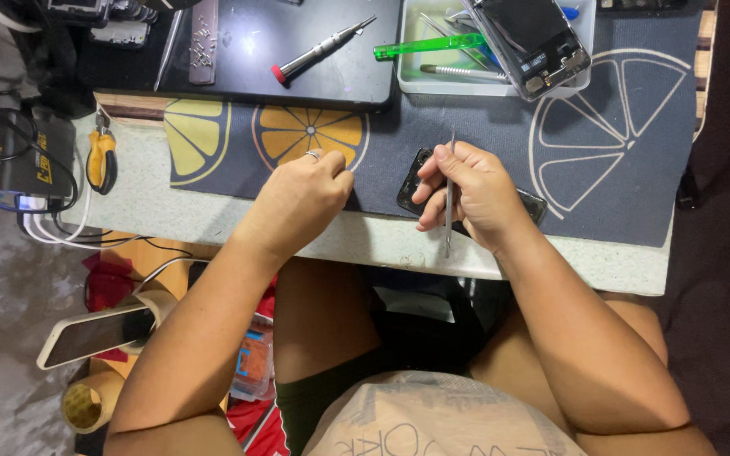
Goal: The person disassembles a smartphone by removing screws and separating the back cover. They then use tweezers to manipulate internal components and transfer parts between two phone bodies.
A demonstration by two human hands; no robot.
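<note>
— What is the right hand (466, 190) doing?

— It is closed around a thin metal spudger (449, 198), held upright between thumb and fingers, one tip rising above the knuckles and the other reaching down past the heel of the hand over the desk (382, 241) edge.

— And beneath that hand?

— A dark phone (411, 181) lies flat on the citrus-print mat (618, 143), mostly covered by the hand; one corner shows to the left of the fingers, another end peeks out to the right of the wrist.

— The left hand (302, 198)?

— Curled into a loose fist, a ring on one finger, resting on the mat just left of the phone. Whether it pinches something small I cannot tell; the fingers hide it.

— What lies beyond the hands?

— Above the right hand, a clear tray (411, 80) holds a green-handled tool (428, 46), with an opened phone body (534, 38) lying across it. Above the left hand, a black pad (331, 84) carries a red-capped screwdriver (318, 52). Far to the left of the left hand, yellow-handled pliers (101, 156) lie on the desk near a black box with cables (19, 160).

— And lower down?

— Below the left forearm, a white-cased phone (95, 335) rests on a roll of tape.
</note>
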